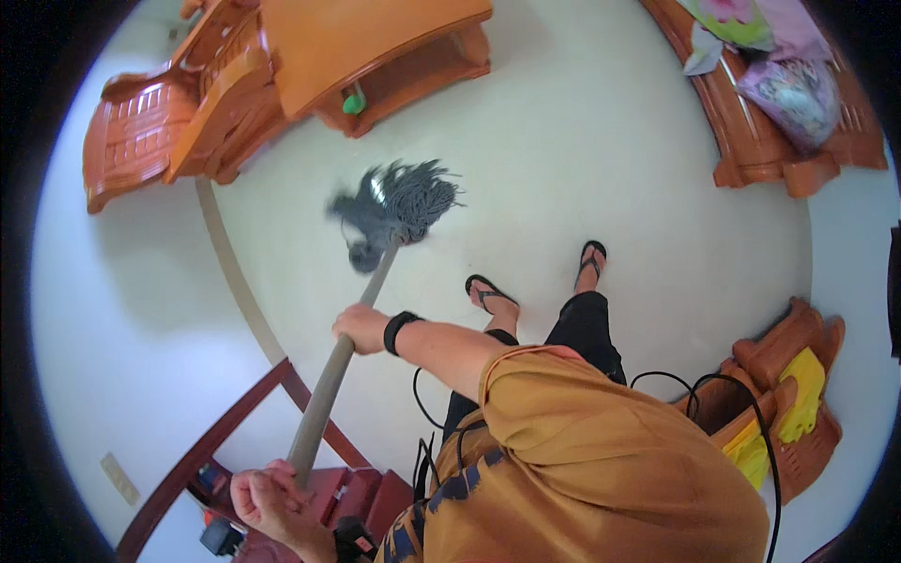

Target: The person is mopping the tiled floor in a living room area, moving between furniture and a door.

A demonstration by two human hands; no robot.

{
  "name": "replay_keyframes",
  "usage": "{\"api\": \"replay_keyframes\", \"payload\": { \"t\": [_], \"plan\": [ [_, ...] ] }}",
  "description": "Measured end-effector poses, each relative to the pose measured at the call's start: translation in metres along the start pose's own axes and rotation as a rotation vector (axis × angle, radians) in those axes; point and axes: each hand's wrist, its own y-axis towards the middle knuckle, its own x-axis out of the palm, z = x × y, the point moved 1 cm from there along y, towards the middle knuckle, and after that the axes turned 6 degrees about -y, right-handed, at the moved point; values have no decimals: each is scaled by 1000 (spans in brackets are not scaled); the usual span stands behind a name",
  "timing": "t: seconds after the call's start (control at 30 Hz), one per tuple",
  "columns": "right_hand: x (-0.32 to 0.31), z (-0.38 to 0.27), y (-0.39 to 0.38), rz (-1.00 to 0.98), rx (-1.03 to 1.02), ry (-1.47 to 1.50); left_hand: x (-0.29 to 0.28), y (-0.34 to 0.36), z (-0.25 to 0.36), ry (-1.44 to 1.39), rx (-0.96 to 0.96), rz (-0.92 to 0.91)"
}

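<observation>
My right hand (364,327), a dark band on its wrist, grips the middle of a long grey mop handle (322,394). My left hand (267,497) is closed around the handle's upper end at the lower left. The grey string mop head (418,202) lies on the pale floor (572,159) ahead of my sandalled feet, its left side blurred.
Orange wooden chairs (141,141) and a low table (380,42) stand ahead-left. A wooden bench (751,159) with cushions is ahead-right. A chair (807,450) with yellow gloves stands at right. A reddish wooden piece (225,441) is beside my left hand. Black cables loop around me.
</observation>
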Motion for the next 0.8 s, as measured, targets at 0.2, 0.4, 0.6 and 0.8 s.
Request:
{"api": "replay_keyframes", "payload": {
  "t": [0.2, 0.4, 0.6, 0.8],
  "plan": [
    [-47, -5, -43, -170, 134, -197, 8, 4, 16, -119, -27, -41],
    [-154, 52, -157, -157, 302, -324, 100, -26, -1, -306, -141, -56],
    [-262, 135, -318, 194, 548, -385, 272, -108, 11, -290, -173, -398],
    [-368, 203, -466, 623, 693, -388, 444, -181, 39, -337, -139, -851]
  ]
}}
